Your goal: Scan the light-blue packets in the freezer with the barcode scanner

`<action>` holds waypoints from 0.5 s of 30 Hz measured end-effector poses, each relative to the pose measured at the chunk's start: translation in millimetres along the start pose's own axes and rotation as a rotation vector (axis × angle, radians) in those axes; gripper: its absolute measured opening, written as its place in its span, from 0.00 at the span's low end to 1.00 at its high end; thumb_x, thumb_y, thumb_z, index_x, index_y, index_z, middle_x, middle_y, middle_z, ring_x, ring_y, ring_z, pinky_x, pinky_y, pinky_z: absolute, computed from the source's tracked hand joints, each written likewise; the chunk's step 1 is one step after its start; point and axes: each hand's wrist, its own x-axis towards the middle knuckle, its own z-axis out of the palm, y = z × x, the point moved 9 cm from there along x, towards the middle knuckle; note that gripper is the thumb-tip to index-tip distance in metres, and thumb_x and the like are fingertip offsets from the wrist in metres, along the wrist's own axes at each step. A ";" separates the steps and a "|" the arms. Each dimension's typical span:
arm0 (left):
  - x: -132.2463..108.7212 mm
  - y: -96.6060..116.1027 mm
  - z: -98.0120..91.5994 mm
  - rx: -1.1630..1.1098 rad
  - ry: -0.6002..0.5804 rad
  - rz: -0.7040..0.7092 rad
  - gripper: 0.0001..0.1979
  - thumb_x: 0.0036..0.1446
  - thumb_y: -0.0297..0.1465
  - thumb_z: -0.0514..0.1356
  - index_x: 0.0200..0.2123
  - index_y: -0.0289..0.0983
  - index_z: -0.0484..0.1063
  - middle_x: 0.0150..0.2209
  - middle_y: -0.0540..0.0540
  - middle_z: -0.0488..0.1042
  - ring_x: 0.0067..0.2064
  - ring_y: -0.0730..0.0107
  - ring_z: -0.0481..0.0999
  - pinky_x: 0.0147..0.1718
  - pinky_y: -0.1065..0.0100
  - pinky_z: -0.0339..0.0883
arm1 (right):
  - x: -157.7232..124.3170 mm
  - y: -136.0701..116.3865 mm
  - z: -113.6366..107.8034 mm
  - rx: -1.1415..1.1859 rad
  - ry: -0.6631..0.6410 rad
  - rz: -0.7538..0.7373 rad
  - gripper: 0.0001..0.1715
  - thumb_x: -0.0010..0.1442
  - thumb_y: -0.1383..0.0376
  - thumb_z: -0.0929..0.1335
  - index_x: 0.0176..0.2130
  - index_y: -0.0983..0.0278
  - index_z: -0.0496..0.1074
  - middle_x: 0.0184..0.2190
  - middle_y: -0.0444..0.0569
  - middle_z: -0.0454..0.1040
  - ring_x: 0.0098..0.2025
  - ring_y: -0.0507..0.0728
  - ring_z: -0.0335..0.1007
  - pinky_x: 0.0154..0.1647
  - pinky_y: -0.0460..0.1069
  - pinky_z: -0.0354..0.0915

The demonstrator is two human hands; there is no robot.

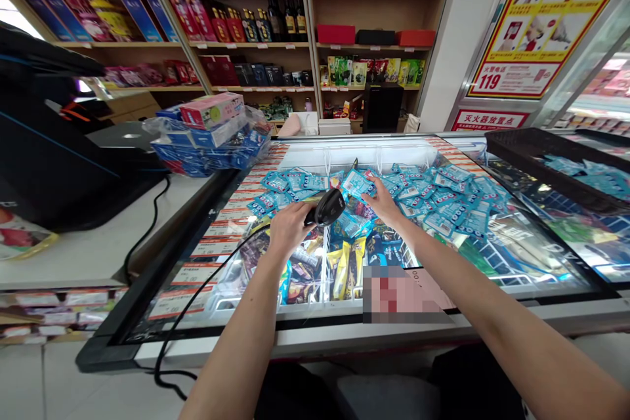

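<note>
The left hand point(290, 226) is closed around the grip of a black plastic handheld barcode scanner point(329, 206), whose thin black cord point(156, 371) trails down to the left. The right hand point(380, 197) pinches a small light-blue flat packet point(355, 185) between thumb and fingers, its grip narrow. The packet is raised over the glass top of a white chest freezer with a black-edged frame point(315, 336), just beyond the scanner's head. Many similar light-blue packets point(450, 190) lie loosely spread across the glass, mostly right of the held one. Long yellow wrapped packs point(342, 272) show through the glass below. A dark plastic tray point(536, 167) sits at right, and a plastic-wrapped bundle of blue boxes point(211, 139) at left.
</note>
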 end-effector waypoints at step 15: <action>-5.0 1.8 -3.4 -0.029 0.064 0.005 0.19 0.50 0.30 0.58 0.48 0.41 0.68 0.41 0.44 0.74 0.46 0.60 0.72 0.39 0.66 0.64 | -16.2 -21.6 -29.2 -0.295 0.068 -0.026 0.30 0.55 0.61 0.61 0.57 0.60 0.58 0.38 0.48 0.73 0.33 0.57 0.69 0.40 0.52 0.62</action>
